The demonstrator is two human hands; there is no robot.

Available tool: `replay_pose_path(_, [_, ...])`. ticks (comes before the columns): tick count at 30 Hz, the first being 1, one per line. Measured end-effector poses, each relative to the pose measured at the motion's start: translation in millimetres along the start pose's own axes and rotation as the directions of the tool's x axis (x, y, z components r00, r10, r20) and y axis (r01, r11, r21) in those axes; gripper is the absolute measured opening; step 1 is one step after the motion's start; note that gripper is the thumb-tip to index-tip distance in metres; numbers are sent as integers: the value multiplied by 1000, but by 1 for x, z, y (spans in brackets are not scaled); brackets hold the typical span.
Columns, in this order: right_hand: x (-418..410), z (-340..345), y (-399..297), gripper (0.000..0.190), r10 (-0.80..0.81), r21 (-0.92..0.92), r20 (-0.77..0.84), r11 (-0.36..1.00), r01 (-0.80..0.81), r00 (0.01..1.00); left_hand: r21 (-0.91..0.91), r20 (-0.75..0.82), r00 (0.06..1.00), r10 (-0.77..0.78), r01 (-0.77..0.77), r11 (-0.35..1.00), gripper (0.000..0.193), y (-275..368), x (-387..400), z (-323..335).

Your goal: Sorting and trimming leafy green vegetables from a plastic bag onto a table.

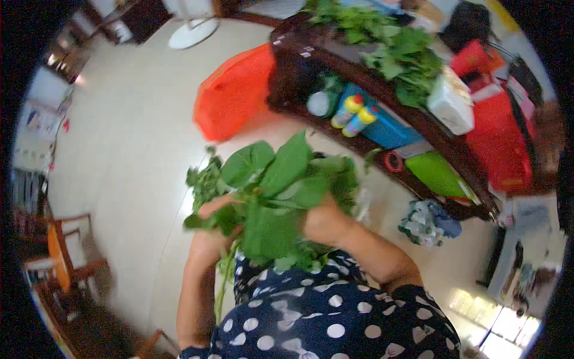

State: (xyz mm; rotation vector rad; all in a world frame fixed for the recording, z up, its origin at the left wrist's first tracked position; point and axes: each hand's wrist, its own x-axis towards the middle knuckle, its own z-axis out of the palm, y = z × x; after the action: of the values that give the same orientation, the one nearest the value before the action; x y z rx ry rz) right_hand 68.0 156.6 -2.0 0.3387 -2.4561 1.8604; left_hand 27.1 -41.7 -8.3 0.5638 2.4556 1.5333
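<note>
A bunch of large green leaves [273, 193] is held up between my two hands, in front of my polka-dot clothing. My left hand [217, 220] is at the bunch's left side, its fingers partly covered by leaves, with a long green stem [222, 287] hanging below it. At the right side of the bunch is my right hand [325, 220], its fingertips hidden behind the leaves. Smaller-leaved greens [206, 179] show beyond my left hand. More leafy greens [403, 58] lie on top of the dark wooden table.
A dark wooden table [332, 58] with a lower shelf stands ahead and right, holding two yellow bottles [354, 114], a blue box and red tape. An orange-red plastic bag [237, 94] is on the floor beside it. Crumpled plastic bags [428, 224] lie right; a wooden chair [60, 251] stands left.
</note>
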Motion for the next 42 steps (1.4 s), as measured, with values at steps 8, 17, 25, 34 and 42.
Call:
replay_pose_path(8, [-1, 3, 26, 45, 136, 950, 251, -226, -217, 958, 33, -8, 977, -214, 215, 976, 17, 9, -8, 9])
replay_pose_path(17, [1, 30, 61, 28, 176, 778, -55, 625, -68, 983, -630, 170, 940, -297, 335, 701, 7, 9, -3, 19])
replay_pose_path(25, [-11, -3, 16, 30, -68, 336, -166, 934, 122, 984, -89, 83, 963, -257, 264, 960, 15, -12, -8, 11])
replay_pose_path(34, [-12, -19, -10, 35, -155, -29, -38, 988, 154, 987, -126, 123, 943, -309, 323, 938, 23, 8, -6, 12])
replay_pose_path(42, [-29, -5, 27, 33, 95, 346, -173, 938, -30, 980, -842, 32, 998, -59, 59, 536, 18, 24, 16, 0])
